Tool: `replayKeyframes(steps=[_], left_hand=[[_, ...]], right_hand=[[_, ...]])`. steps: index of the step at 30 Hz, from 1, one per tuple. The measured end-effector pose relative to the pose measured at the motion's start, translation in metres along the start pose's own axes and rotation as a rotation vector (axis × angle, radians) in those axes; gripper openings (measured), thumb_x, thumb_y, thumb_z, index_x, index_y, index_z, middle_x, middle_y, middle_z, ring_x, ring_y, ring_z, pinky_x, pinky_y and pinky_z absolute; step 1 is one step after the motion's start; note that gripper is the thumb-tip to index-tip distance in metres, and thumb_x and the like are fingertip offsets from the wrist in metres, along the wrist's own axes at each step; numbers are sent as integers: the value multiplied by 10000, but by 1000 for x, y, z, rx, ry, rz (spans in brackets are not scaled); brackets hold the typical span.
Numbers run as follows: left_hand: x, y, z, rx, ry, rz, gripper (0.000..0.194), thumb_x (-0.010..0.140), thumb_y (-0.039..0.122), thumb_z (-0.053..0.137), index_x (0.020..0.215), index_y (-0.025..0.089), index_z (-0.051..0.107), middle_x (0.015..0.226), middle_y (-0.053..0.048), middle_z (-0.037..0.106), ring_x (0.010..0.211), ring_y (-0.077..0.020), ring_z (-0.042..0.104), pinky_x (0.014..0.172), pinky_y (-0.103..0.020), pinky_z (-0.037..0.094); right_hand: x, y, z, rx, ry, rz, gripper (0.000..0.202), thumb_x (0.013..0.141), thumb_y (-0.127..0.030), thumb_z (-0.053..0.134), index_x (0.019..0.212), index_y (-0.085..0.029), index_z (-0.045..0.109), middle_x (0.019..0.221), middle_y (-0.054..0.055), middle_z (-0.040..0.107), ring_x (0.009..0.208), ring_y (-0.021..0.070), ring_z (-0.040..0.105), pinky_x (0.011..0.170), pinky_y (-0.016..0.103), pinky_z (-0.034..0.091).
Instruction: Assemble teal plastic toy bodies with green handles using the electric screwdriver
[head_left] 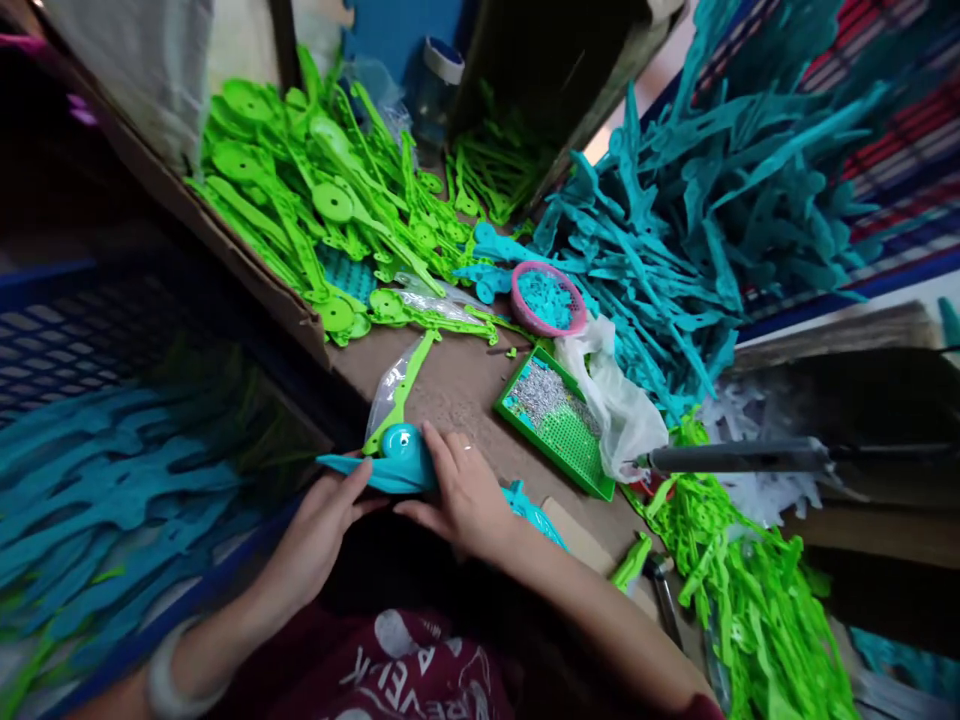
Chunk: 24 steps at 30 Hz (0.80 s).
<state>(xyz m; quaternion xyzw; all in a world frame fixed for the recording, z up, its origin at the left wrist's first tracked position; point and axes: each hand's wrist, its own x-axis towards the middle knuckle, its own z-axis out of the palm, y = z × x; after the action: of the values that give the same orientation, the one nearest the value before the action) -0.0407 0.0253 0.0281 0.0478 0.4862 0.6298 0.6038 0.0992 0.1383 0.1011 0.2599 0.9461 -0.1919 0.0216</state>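
Note:
Between my two hands is a teal plastic part (405, 475) with a pointed tip to the left and a glossy round disc (403, 441) on top. My left hand (330, 515) pinches its left end, thumb over the edge. From the right, my right hand (469, 490) grips it with the fingers along its side and the thumb beneath. A lime green plastic arm with a clear curved blade (394, 390) lies just beyond, its lower end meeting the teal part. Whether the two are joined I cannot tell.
Lime green parts (330, 200) heap at the back left, teal parts (660, 230) at the back right. A pink basket (517, 300) and a green tray (551, 475) of small metal pieces stand mid-table. A grey rod-shaped tool (735, 456) juts in from the right.

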Motion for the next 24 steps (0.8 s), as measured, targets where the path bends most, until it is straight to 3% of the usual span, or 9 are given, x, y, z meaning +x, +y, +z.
replayKeyframes(steps=[7,11,13,16,21,24], left_hand=[[3,-2,-5,51,-18,-43,467,795,495,760,1133,187,666,1120,-69,733,1055,-284,681,914,-381,541],[-3,-16,-17,-27,-82,-75,418,806,466,712,1099,170,673,1193,-104,710,1143,-319,646,969,-437,528],[-4,-20,-23,-25,-48,-22,429,811,440,707,1159,199,633,1228,-91,692,1168,-294,636,984,-416,524],[2,-17,-29,108,23,54,419,790,397,752,1144,233,600,1096,-44,710,1043,-230,675,921,-343,541],[11,-13,-18,163,84,107,339,723,442,803,886,218,608,851,3,667,803,-184,659,743,-272,543],[12,-20,-8,98,97,126,379,727,540,788,866,231,618,796,-2,653,756,-196,647,703,-296,552]], right_hand=[[6,1,-4,113,-22,-20,708,920,-465,612,1474,-107,355,1206,176,557,1094,294,511,966,485,503],[4,0,-4,105,-11,6,826,913,-467,615,1547,-107,227,1214,183,525,1102,305,495,953,496,497],[3,0,-4,87,-14,8,883,916,-468,610,1578,-121,139,1225,188,510,1106,314,488,950,509,493],[3,0,-5,106,-38,-24,865,933,-466,588,1585,-156,110,1225,177,507,1097,313,489,953,516,491],[1,-1,-11,143,-59,-2,759,965,-426,543,1577,-194,158,1209,153,527,1113,299,532,965,485,520],[-7,8,-7,82,-11,4,769,955,-406,554,1588,-206,164,1270,172,534,1160,318,575,946,459,560]])
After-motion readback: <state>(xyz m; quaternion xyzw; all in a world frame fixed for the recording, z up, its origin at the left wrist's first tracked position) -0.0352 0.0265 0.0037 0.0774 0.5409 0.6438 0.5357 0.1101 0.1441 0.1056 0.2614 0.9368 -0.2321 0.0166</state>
